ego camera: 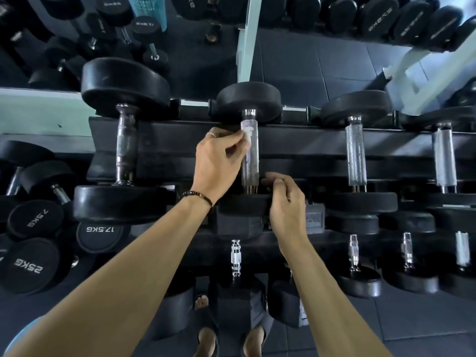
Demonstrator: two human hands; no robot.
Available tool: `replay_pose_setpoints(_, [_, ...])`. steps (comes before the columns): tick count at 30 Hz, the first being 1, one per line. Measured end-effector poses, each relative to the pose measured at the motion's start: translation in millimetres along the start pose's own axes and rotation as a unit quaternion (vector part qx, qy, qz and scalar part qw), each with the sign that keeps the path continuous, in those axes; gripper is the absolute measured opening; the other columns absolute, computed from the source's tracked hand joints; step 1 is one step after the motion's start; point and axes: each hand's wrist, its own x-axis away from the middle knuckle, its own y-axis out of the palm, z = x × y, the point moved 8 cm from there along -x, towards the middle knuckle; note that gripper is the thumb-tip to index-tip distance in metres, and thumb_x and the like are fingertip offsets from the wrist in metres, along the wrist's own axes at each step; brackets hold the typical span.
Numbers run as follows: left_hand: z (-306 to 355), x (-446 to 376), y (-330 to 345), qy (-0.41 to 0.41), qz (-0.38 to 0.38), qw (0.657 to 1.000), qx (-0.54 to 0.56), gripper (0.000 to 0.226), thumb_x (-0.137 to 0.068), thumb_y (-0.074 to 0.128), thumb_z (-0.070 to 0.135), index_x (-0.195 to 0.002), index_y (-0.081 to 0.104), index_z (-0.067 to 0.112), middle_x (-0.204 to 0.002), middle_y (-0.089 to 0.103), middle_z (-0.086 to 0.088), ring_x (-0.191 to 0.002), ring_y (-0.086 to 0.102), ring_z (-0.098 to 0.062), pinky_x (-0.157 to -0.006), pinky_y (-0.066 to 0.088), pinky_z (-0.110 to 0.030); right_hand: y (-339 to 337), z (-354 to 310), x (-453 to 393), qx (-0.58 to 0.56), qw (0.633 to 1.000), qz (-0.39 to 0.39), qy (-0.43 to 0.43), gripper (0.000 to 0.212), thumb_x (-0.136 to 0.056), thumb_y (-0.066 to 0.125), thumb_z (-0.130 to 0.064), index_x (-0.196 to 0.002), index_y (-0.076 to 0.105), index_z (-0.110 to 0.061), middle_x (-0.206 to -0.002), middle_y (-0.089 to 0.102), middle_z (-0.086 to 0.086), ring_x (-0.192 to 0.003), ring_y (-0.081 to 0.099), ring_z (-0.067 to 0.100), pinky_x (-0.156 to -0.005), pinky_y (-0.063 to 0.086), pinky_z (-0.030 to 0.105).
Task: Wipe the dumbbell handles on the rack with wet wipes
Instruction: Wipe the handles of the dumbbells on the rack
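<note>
Stood over a black dumbbell rack (296,150), looking down. Left hand (216,163) reached to the middle dumbbell's handle (249,161), fingers curled, pinching a small white wipe (247,134) against the upper part of that knurled metal bar, near the far weight head (248,101). Wore a ring on one finger and a dark bead bracelet (199,197) at the wrist. Right hand (286,199) rested on the near weight head (244,204) of the same dumbbell, fingers bent over its edge just beside the handle's lower end; looked like a light grip, though hard to tell for sure from this angle. Sat on the top tier between a larger dumbbell (123,148) to the left and two more with bright handles to the right. Saw 7.5KG, 17.5KG and 25KG markings on weights low at left.
</note>
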Motion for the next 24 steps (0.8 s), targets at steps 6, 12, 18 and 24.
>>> replay_pose_setpoints(6, [10, -35, -4, 0.002, 0.070, 0.998, 0.001, 0.014, -0.087, 0.074, 0.020, -0.098, 0.079, 0.013, -0.092, 0.070, 0.000, -0.086, 0.066, -0.017, -0.083, 0.054, -0.029, 1, 3, 1, -0.016, 1.000, -0.004, 0.014, 0.030, -0.105, 0.036, -0.018, -0.111, 0.065, -0.020, -0.102, 0.070, -0.001, -0.096, 0.067, 0.018, -0.086, 0.057, 0.042])
replay_pose_setpoints(12, [6, -1, -8, -0.006, 0.001, 0.999, -0.031, 0.008, -0.085, 0.076, 0.020, -0.087, 0.078, 0.012, -0.076, 0.067, 0.011, -0.071, 0.061, -0.001, -0.073, 0.046, -0.007, 1, 4, 1, -0.005, 1.000, 0.000, 0.017, 0.031, -0.104, 0.036, -0.020, -0.110, 0.066, -0.023, -0.103, 0.070, -0.005, -0.097, 0.064, 0.012, -0.091, 0.053, 0.038])
replay_pose_setpoints(18, [23, -37, -7, 0.019, 0.041, 0.999, -0.002, 0.009, -0.084, 0.077, 0.019, -0.090, 0.079, 0.013, -0.079, 0.069, 0.011, -0.079, 0.066, -0.007, -0.081, 0.055, -0.025, 1, 4, 2, -0.008, 1.000, -0.005, 0.021, 0.033, -0.105, 0.034, -0.020, -0.113, 0.066, -0.019, -0.101, 0.070, -0.002, -0.094, 0.065, 0.020, -0.087, 0.055, 0.047])
replay_pose_setpoints(24, [18, 4, -5, 0.039, -0.086, 0.993, -0.065, 0.014, -0.085, 0.077, 0.024, -0.081, 0.078, 0.011, -0.072, 0.068, 0.004, -0.073, 0.063, -0.017, -0.081, 0.053, -0.030, -1, 5, 2, -0.014, 1.000, -0.006, 0.024, 0.032, -0.104, 0.036, -0.018, -0.112, 0.067, -0.017, -0.103, 0.069, -0.002, -0.099, 0.063, 0.013, -0.091, 0.051, 0.034])
